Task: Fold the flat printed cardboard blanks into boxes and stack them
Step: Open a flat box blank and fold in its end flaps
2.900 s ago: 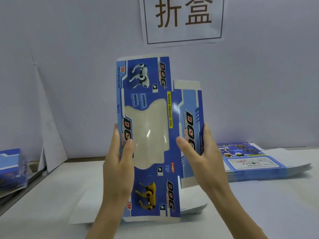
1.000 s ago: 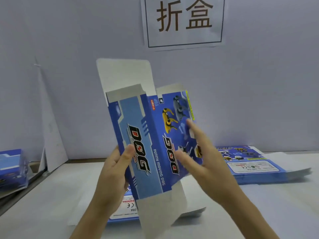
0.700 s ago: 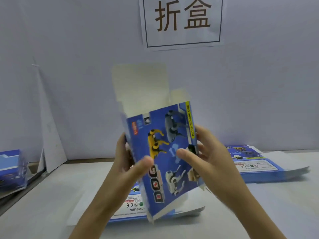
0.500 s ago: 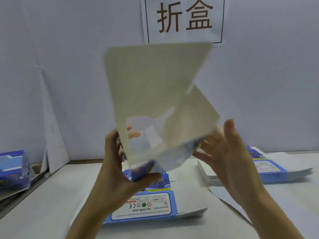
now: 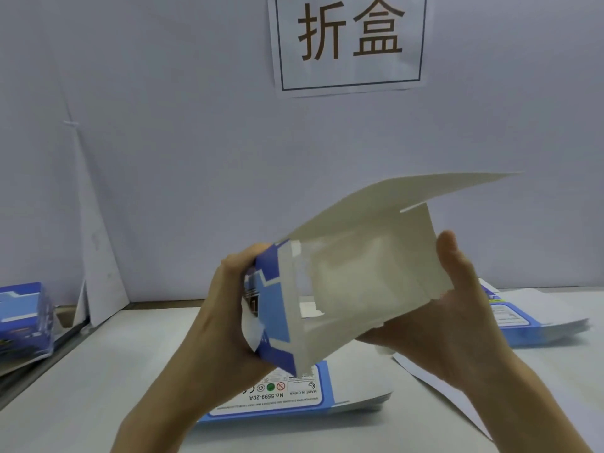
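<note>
I hold a half-formed blue printed box (image 5: 356,279) above the table, lying sideways with its pale inside and clear window facing me. My left hand (image 5: 225,315) grips its closed blue end, fingers curled round the flaps. My right hand (image 5: 434,318) cups the open end from below, thumb up along the right wall. A long white lid flap sticks out to the upper right. Under my hands lies a stack of flat blanks (image 5: 294,393), printed side up.
A second stack of flat blanks (image 5: 536,322) lies at the right. A loose white sheet (image 5: 434,380) sits between the stacks. A folded blue box (image 5: 23,318) stands at the far left by a gap in the table. A white wall with a paper sign (image 5: 349,40) is behind.
The flat blank was opened into a tube, turned over and laid sideways. Its lid flap swung from upright to pointing right. My left hand moved onto the end flaps.
</note>
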